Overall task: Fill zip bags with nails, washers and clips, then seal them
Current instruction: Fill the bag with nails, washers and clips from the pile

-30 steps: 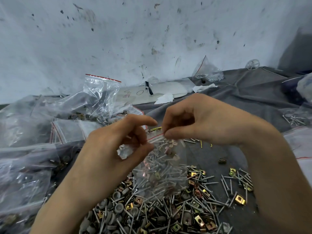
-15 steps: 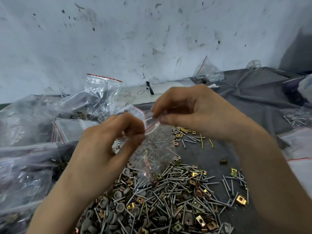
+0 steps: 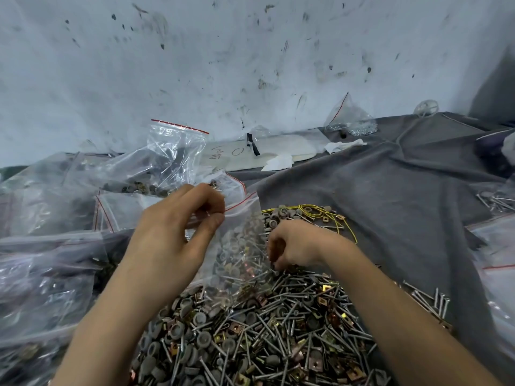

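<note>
right hand [image 3: 298,243] has left the clear red-striped zip bag [image 3: 242,240], which now hangs just left of it, and sits on the mixed pile of nails, washers and clips [image 3: 264,338], fingers curled, hold unclear; left hand [image 3: 172,232] pinches the bag's top.

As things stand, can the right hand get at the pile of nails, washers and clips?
Probably yes. The right hand is down on the pile, fingers curled into it; the zip bag pinched by the left hand hangs beside it, not across it.

Fingertips of right hand [image 3: 295,243] curled under, left hand [image 3: 172,232] fingertips blurred, side bags [image 3: 30,277] cropped
</note>
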### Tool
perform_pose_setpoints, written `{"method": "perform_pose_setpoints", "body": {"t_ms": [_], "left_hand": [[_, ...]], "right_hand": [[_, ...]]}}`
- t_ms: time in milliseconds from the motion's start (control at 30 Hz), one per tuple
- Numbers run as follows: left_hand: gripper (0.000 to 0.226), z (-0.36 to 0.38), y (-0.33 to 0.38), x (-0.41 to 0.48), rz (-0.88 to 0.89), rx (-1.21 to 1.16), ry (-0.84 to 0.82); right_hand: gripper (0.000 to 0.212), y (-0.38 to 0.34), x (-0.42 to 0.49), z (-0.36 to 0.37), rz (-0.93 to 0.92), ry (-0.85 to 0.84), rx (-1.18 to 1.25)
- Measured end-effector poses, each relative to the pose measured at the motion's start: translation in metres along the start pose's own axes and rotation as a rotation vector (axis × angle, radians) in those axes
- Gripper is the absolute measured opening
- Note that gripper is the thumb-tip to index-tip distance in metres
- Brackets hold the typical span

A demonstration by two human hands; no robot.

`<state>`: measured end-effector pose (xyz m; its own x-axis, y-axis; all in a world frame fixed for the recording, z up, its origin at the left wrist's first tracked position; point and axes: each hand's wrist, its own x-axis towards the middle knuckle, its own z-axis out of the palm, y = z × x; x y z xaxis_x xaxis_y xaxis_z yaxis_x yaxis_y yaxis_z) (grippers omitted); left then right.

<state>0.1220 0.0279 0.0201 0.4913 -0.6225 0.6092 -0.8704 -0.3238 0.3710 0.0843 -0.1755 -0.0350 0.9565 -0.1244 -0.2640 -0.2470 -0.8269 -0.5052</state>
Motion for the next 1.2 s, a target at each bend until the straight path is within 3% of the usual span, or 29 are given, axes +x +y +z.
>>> {"method": "perform_pose_setpoints", "body": {"t_ms": [167, 267, 333, 400, 500, 567, 700, 833, 933, 1067, 1200], "left_hand": [[0.013, 0.001, -0.004, 0.000, -0.004, -0.035, 0.002], [0.009, 0.001, -0.002, 0.000, 0.013, -0.056, 0.000], [0.010, 0.002, 0.000, 0.000, 0.028, -0.083, -0.002], [0.009, 0.003, 0.002, 0.000, 0.057, -0.097, -0.004], [0.010, 0.006, 0.004, 0.001, 0.109, -0.089, -0.002], [0.014, 0.007, 0.006, 0.001, 0.139, -0.097, 0.007], [0.012, 0.007, 0.009, 0.001, 0.174, -0.127, 0.066], [0.010, 0.007, 0.009, 0.001, 0.176, -0.132, 0.124], [0.011, 0.007, 0.008, 0.001, 0.174, -0.132, 0.143], [0.017, 0.004, 0.005, 0.000, 0.167, -0.131, 0.160], [0.012, 0.002, 0.003, 0.001, 0.154, -0.124, 0.162]], "right_hand": [[0.011, 0.004, 0.003, 0.002, -0.021, 0.036, 0.011], [0.013, 0.007, 0.002, -0.006, -0.050, 0.164, 0.054], [0.017, 0.004, -0.003, -0.017, -0.106, 0.354, 0.231], [0.020, -0.006, -0.014, -0.030, -0.243, 0.563, 0.582], [0.019, -0.023, -0.035, -0.045, -0.515, 0.631, 0.990], [0.018, -0.032, -0.048, -0.048, -0.599, 0.576, 0.902], [0.007, -0.037, -0.057, -0.049, -0.580, 0.487, 0.582], [0.008, -0.031, -0.044, -0.047, -0.564, 0.642, 0.812], [0.018, -0.020, -0.024, -0.034, -0.322, 0.637, 0.798], [0.016, -0.007, -0.009, -0.012, -0.056, 0.219, 0.290], [0.013, -0.006, -0.006, 0.002, 0.004, 0.005, 0.032]]}}
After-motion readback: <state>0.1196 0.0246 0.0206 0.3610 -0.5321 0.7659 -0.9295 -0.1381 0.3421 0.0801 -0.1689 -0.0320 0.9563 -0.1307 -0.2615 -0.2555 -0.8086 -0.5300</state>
